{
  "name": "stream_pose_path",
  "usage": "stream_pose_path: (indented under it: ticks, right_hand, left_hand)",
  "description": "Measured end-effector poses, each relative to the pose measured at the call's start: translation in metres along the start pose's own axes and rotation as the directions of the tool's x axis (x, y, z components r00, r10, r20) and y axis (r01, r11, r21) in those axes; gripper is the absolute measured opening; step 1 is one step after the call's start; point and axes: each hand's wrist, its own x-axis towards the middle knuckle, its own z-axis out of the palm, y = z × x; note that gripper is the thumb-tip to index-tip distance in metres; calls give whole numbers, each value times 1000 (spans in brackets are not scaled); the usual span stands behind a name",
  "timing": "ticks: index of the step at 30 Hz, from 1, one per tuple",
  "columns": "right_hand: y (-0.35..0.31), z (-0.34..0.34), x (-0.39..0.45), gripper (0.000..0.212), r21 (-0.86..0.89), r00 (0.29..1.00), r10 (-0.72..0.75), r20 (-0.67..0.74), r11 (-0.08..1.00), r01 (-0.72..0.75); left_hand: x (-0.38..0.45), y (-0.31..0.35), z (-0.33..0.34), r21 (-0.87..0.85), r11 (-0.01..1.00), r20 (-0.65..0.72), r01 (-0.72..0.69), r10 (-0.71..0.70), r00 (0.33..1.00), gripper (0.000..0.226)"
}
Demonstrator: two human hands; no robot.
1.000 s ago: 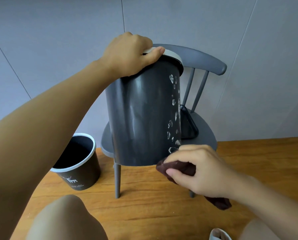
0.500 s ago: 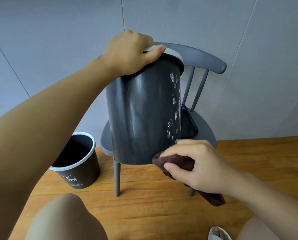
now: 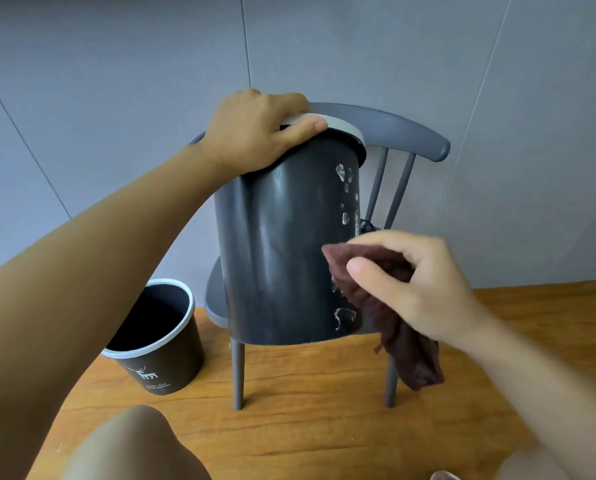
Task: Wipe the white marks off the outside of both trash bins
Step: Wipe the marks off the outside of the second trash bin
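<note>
Grey wall panels back a grey chair (image 3: 386, 128). Left hand (image 3: 255, 133) grips the tilted dark bin's (image 3: 282, 251) white rim; white marks (image 3: 345, 188) dot its right side, apparently smeared. Right hand (image 3: 414, 289) pinches a brown cloth (image 3: 386, 306) against it.

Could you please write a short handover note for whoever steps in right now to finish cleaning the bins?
Left hand grips the rim of the raised dark bin, tilting it in front of the grey chair.
Right hand holds the brown cloth against the bin's right side.
Done: the front face looks clean.
Left: white marks down the right side, then the second bin on the floor; its far sides are hidden.
</note>
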Motion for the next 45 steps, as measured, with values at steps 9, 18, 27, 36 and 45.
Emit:
stream_pose_path:
  ticks: [9,18,27,36,45]
  right_hand:
    - [20,-34,52,30,36,983,64,-175,998,-59]
    - [29,-30,36,53,167,975,192,-115,971,-172]
    - [30,-25,34,73,111,910,118,-397,991,-80]
    - [25,-19,37,43,76,839,27,-543,997,16]
    - [32,-21,46,58,-171,877,-79,-474,985,-4]
  left_hand:
    - [-10,0,-5,-16,999,-39,-51,50,998,50]
    - [1,8,-13,28,994,20,-110,109,994,33]
    - [14,16,0,254,966,22,55,-63,998,68]
    - [11,13,2,160,986,-51,44,-36,998,72]
    - [5,18,5,89,994,-121,61,-50,991,66]
